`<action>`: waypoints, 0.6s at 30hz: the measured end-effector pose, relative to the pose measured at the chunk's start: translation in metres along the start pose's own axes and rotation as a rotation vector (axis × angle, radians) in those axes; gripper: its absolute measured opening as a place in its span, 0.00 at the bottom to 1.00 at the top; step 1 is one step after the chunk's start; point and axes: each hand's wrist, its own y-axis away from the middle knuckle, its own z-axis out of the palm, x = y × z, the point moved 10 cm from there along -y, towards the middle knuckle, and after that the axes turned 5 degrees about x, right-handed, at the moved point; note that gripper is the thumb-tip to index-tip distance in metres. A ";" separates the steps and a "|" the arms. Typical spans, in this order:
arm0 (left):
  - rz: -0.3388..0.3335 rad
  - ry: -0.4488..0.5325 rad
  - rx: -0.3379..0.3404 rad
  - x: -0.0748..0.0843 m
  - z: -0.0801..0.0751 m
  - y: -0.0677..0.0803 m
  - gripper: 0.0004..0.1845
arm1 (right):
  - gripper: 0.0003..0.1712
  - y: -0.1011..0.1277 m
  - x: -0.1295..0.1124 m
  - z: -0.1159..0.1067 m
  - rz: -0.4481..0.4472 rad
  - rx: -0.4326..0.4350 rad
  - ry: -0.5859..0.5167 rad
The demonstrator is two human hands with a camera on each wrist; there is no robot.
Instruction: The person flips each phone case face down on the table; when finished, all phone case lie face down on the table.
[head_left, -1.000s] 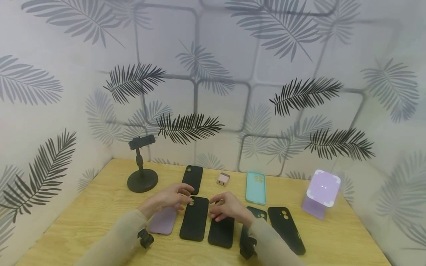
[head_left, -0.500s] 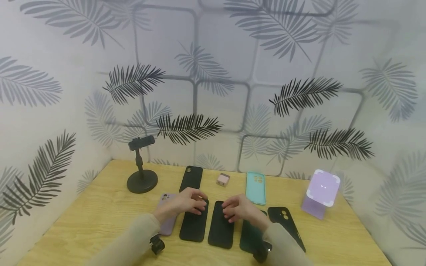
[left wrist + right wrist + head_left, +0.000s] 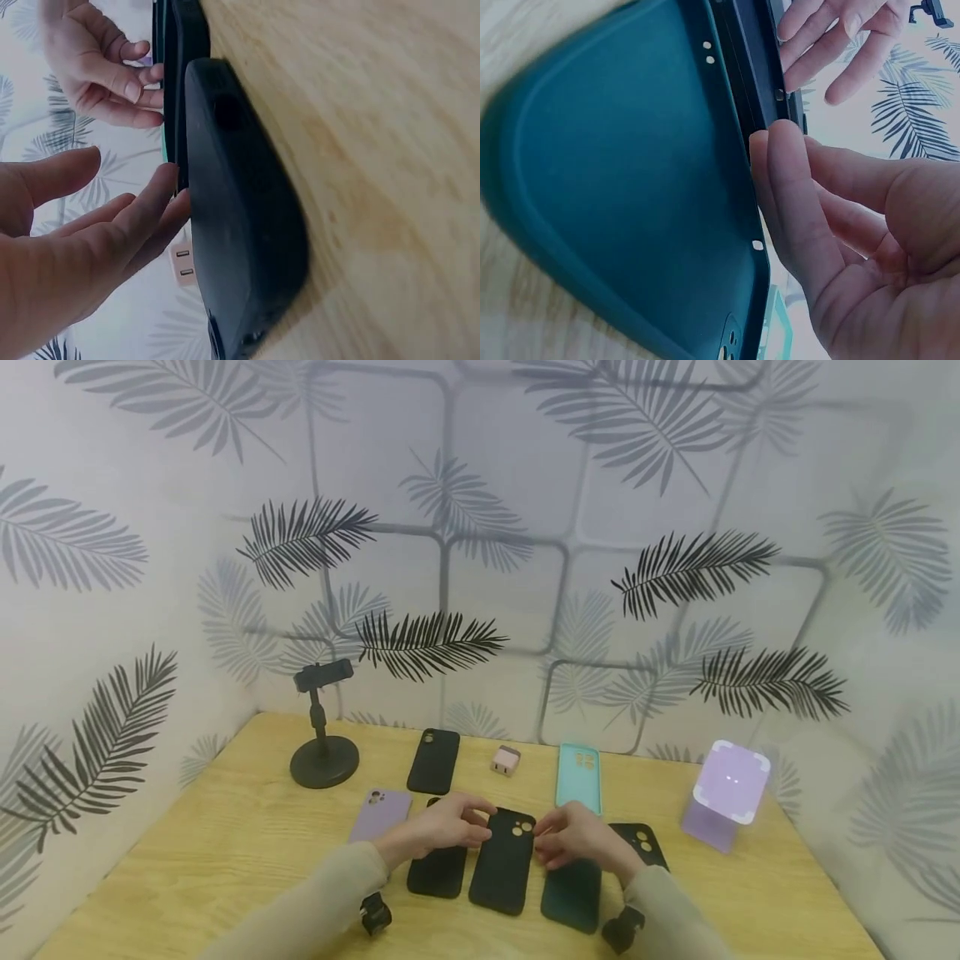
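Several phone cases lie in a row on the wooden table. In the head view a black phone case (image 3: 501, 872) with two camera holes lies between the hands, the fingertips of each right at its upper sides. My left hand (image 3: 446, 827) reaches over another black case (image 3: 437, 872), which it partly hides; its fingers are relaxed. Loosely bent fingers also show on my right hand (image 3: 581, 837), which hovers over the top of a dark green case (image 3: 572, 897). The right wrist view shows this green case (image 3: 630, 172) large, beside the right hand (image 3: 840, 217). Neither hand grips anything.
A lilac case (image 3: 382, 814) lies left and a black case (image 3: 647, 842) right, behind the right wrist. Farther back are a black case (image 3: 435, 762), a pink charger plug (image 3: 506, 761) and a turquoise case (image 3: 578, 777). A black stand (image 3: 324, 762) and a lilac stand (image 3: 731, 781) flank them.
Both hands have moved right along the row: the left from the lilac case across the black ones, the right from a black case to over the green one. The cases stay in place.
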 end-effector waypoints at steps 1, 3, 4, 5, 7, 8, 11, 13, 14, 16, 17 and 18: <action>-0.007 0.007 0.008 0.000 0.001 -0.001 0.23 | 0.13 0.000 0.001 -0.001 0.010 0.003 0.006; -0.021 0.018 0.026 0.000 0.001 -0.002 0.24 | 0.14 -0.002 0.002 -0.001 0.025 0.006 0.015; -0.028 0.029 0.038 0.000 0.000 -0.002 0.24 | 0.14 -0.002 0.002 -0.001 0.027 0.008 0.015; -0.031 0.046 0.054 0.000 -0.001 -0.002 0.24 | 0.14 -0.003 0.002 0.000 0.029 0.010 0.014; -0.039 0.096 0.087 0.001 -0.004 -0.002 0.25 | 0.14 -0.004 0.001 0.000 0.031 0.013 0.010; -0.043 0.123 0.105 0.002 -0.005 -0.002 0.26 | 0.14 -0.004 0.001 0.001 0.029 0.013 0.005; -0.047 0.205 0.144 0.005 -0.009 -0.003 0.27 | 0.17 -0.005 0.000 0.003 0.024 0.010 -0.020; -0.055 0.254 0.153 0.006 -0.010 -0.004 0.26 | 0.19 -0.006 -0.002 0.006 0.017 0.005 -0.046; -0.061 0.272 0.155 0.006 -0.009 -0.005 0.26 | 0.21 -0.006 -0.002 0.008 0.012 0.001 -0.063; -0.073 0.311 0.147 0.004 -0.007 -0.005 0.26 | 0.25 -0.007 -0.004 0.012 0.004 -0.015 -0.105; -0.078 0.327 0.137 0.003 -0.005 -0.006 0.26 | 0.26 -0.007 -0.004 0.015 0.000 -0.032 -0.132; -0.085 0.333 0.126 0.002 -0.003 -0.006 0.25 | 0.28 -0.007 -0.005 0.019 -0.004 -0.051 -0.160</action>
